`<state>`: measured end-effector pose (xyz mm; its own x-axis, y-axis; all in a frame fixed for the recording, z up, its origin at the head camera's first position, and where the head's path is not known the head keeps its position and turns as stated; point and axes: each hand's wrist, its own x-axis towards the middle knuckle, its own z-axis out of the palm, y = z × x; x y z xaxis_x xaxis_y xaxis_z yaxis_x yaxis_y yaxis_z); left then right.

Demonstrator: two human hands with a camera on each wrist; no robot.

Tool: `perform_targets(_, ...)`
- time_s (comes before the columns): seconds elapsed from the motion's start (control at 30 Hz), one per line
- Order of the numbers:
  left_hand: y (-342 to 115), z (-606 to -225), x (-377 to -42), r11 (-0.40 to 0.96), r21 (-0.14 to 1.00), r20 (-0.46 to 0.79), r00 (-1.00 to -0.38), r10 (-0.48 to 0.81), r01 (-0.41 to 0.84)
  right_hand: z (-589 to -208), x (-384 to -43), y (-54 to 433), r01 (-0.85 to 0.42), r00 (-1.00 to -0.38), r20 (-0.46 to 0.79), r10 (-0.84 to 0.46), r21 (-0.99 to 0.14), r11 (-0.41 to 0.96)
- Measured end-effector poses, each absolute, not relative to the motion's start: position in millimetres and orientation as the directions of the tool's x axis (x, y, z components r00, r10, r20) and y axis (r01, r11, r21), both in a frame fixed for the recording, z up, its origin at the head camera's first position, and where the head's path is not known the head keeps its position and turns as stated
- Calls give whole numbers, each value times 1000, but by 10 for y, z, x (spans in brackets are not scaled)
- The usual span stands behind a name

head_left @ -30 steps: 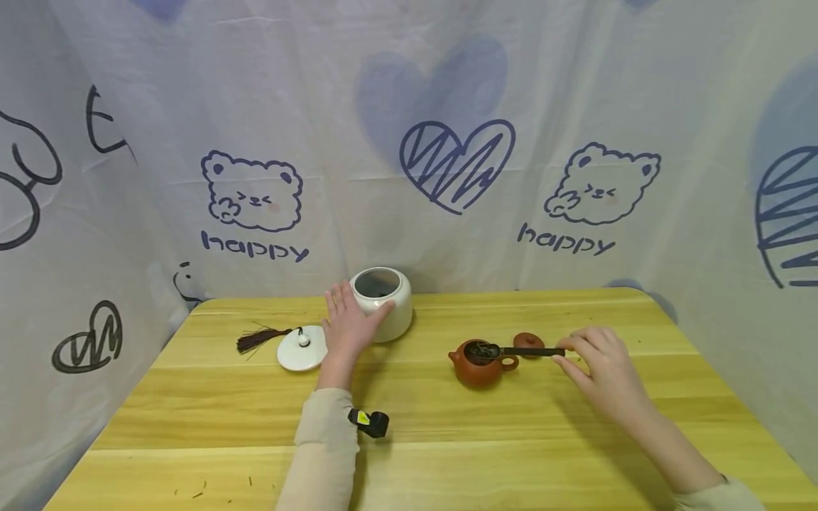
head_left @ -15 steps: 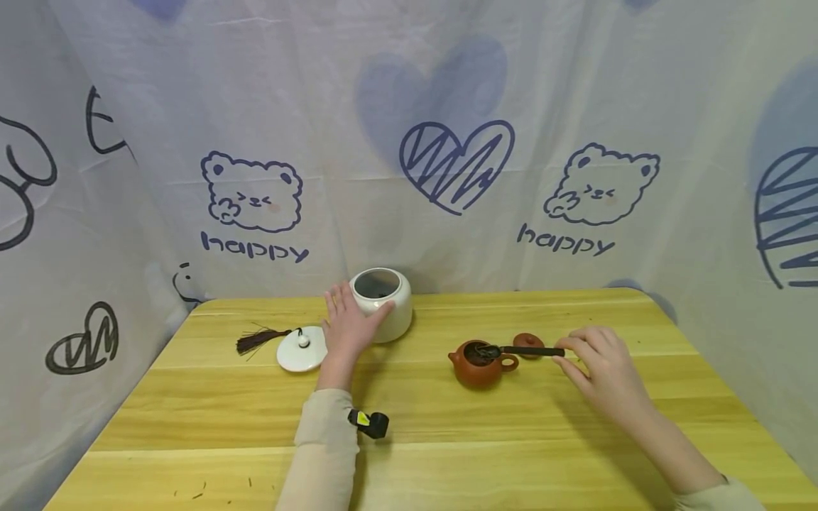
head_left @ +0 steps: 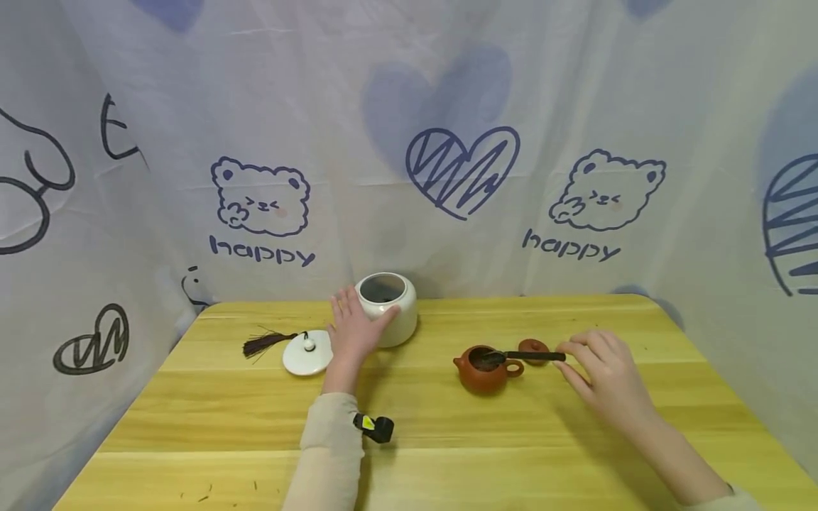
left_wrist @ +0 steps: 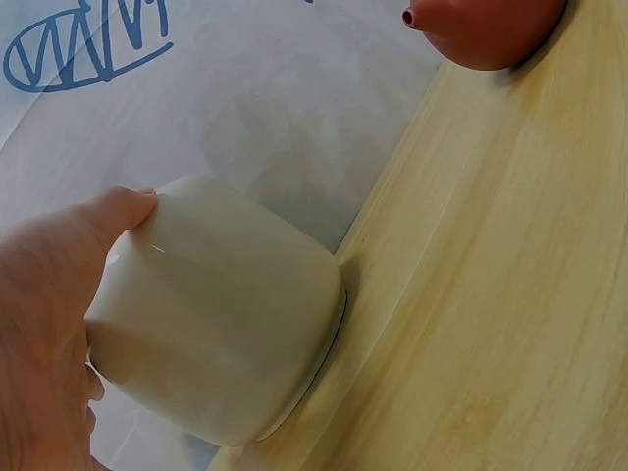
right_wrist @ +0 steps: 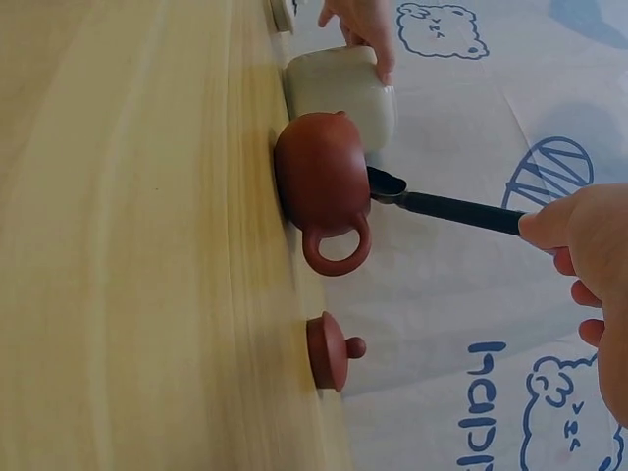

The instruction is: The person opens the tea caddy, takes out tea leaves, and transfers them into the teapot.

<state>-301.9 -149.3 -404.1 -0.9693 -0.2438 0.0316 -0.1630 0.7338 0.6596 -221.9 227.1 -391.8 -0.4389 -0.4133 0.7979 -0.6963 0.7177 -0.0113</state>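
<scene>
Tabletop [head_left: 486,472]: dark fragments [head_left: 209,488] near front. Right hand [head_left: 607,372] pinches the black scoop [head_left: 533,355] by its handle, bowl at the mouth of the red teapot [head_left: 482,380]; handle partly covers the red lid [right_wrist: 329,353] beyond. Left hand [head_left: 355,332], fingers spread, touches the white jar [head_left: 402,319] and masks one edge of the tasselled white lid [head_left: 303,358]. Printed curtain [head_left: 307,71] at rear

The left sleeve [head_left: 329,454] is plain pale beige, ending near the wrist, where a small black device [head_left: 383,430] bears a yellow marking [head_left: 368,423]; the right sleeve [head_left: 728,500] is similarly pale.
</scene>
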Motion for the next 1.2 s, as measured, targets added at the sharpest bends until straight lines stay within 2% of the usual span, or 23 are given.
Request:
perform_targets(0.27,-1450,-4076,-3020,726,668,33,-968,-248,-163,-3877,-2209,2262,-685,-423,816,-394,-3,728)
perform_targets(0.53,-1469,-4060,-3010,719,676,35,-968,-250,-161,-3855,-2227,2284,-674,-463,783,-415,-7,739)
perform_targets(0.9,-1493,-4066,-3016,723,672,34,-968,-248,-162,-3858,-2255,2292,-676,-477,770,-424,-12,737)
perform_targets(1.03,-1493,-4054,-3018,726,669,33,-969,-245,-160,-3852,-2263,2298,-690,-453,788,-418,-13,724)
perform_targets(1.2,-1491,-4071,-3033,731,665,41,-969,-242,-154,-3830,-2279,2286,-726,-375,838,-396,0,688)
